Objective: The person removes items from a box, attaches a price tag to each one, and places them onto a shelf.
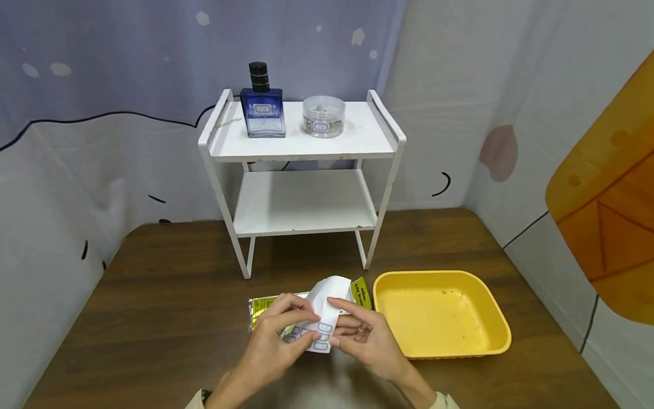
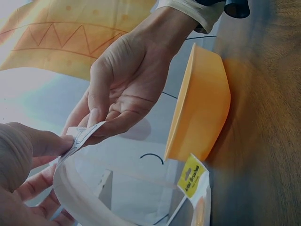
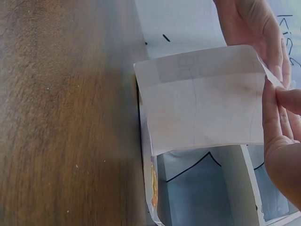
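Observation:
Between both hands is a white sheet of label stickers with blue-framed labels along its near end; the far end curls upward. My left hand pinches the sheet's left side between thumb and fingers. At the right edge, my right hand pinches it with thumb and fingertips. The right wrist view shows the sheet's plain back bowed out from the fingers. Beneath the sheet lies a pack of artist brushes with a yellow-green header, partly hidden.
A yellow tray stands right of my hands. Behind them is a white two-tier shelf. On its top are a blue perfume bottle and a clear round jar, each bearing a small label. Printed cloth hangs around the table.

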A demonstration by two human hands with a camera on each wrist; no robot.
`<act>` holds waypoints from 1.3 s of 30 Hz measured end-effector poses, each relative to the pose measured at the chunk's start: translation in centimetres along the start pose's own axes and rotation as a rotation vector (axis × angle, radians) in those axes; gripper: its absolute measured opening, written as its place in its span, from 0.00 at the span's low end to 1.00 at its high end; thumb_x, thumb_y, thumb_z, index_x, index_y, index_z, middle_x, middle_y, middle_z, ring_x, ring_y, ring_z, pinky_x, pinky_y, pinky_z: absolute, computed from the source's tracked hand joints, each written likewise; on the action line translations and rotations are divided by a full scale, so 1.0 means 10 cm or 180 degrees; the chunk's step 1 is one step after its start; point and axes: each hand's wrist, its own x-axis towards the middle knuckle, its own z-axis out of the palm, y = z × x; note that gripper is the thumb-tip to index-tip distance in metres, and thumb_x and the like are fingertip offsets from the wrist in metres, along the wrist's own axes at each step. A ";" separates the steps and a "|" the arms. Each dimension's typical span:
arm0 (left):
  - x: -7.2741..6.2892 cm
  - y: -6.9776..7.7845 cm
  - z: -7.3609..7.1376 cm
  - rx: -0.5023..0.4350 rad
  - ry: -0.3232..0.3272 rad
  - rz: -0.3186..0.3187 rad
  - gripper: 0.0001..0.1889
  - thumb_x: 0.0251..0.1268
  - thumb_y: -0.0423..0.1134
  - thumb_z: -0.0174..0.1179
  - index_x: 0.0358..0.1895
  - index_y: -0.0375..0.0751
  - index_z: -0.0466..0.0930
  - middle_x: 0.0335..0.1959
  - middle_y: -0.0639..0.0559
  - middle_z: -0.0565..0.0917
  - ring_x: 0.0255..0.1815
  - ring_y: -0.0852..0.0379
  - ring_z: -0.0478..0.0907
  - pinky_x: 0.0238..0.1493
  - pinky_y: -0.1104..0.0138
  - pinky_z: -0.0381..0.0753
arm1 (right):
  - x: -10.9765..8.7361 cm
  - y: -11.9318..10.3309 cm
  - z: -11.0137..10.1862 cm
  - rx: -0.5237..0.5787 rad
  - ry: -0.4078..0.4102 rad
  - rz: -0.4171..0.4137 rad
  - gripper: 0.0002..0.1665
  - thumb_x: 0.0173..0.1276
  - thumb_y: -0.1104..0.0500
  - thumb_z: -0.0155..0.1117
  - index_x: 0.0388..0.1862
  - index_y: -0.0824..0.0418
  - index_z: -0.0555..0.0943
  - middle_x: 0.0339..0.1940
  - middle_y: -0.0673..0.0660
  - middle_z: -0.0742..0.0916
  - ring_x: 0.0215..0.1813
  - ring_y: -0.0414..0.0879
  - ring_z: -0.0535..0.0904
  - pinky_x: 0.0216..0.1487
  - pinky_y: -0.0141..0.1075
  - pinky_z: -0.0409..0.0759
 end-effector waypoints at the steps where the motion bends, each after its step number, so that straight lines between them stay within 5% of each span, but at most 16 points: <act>1: 0.00 0.00 0.00 0.0015 0.0011 0.0009 0.16 0.42 0.21 0.75 0.36 0.41 0.88 0.39 0.49 0.83 0.43 0.54 0.78 0.48 0.72 0.79 | 0.00 0.00 0.00 0.0013 0.0025 0.0039 0.32 0.64 0.78 0.61 0.66 0.83 0.64 0.47 0.84 0.80 0.50 0.37 0.86 0.50 0.35 0.84; 6: 0.00 -0.01 0.02 0.0122 0.0048 0.0034 0.17 0.41 0.21 0.75 0.36 0.41 0.88 0.39 0.51 0.83 0.43 0.55 0.79 0.49 0.73 0.78 | 0.00 0.00 0.01 0.0040 0.0166 0.0264 0.34 0.63 0.77 0.63 0.67 0.82 0.64 0.48 0.83 0.81 0.49 0.37 0.87 0.50 0.33 0.84; 15: -0.01 -0.02 0.04 -0.0013 0.0066 0.0022 0.15 0.43 0.20 0.73 0.35 0.41 0.87 0.38 0.51 0.82 0.42 0.56 0.79 0.50 0.74 0.77 | -0.01 0.02 0.00 0.0144 0.0142 0.0168 0.34 0.63 0.78 0.62 0.67 0.83 0.64 0.52 0.68 0.87 0.49 0.38 0.86 0.51 0.33 0.84; 20: 0.00 -0.02 0.02 -0.0205 -0.0033 -0.0097 0.15 0.44 0.19 0.72 0.33 0.42 0.86 0.38 0.50 0.81 0.42 0.55 0.79 0.49 0.72 0.78 | 0.00 0.03 0.01 0.0106 0.0050 0.0010 0.32 0.64 0.78 0.61 0.66 0.84 0.63 0.48 0.81 0.82 0.50 0.37 0.86 0.51 0.33 0.84; 27: -0.01 -0.03 0.04 -0.0244 -0.0055 -0.0274 0.17 0.45 0.22 0.73 0.40 0.40 0.87 0.39 0.48 0.82 0.44 0.59 0.78 0.48 0.70 0.79 | 0.00 0.06 0.00 0.0101 0.0046 0.0047 0.32 0.64 0.78 0.61 0.66 0.83 0.65 0.48 0.85 0.79 0.50 0.37 0.86 0.51 0.35 0.84; 39: 0.00 -0.06 0.08 -0.0076 0.0180 0.0029 0.15 0.43 0.21 0.75 0.37 0.36 0.89 0.36 0.48 0.82 0.38 0.53 0.80 0.47 0.73 0.79 | 0.00 0.03 0.02 0.0038 0.0243 0.0368 0.33 0.64 0.75 0.64 0.66 0.83 0.65 0.50 0.86 0.79 0.48 0.37 0.86 0.50 0.33 0.84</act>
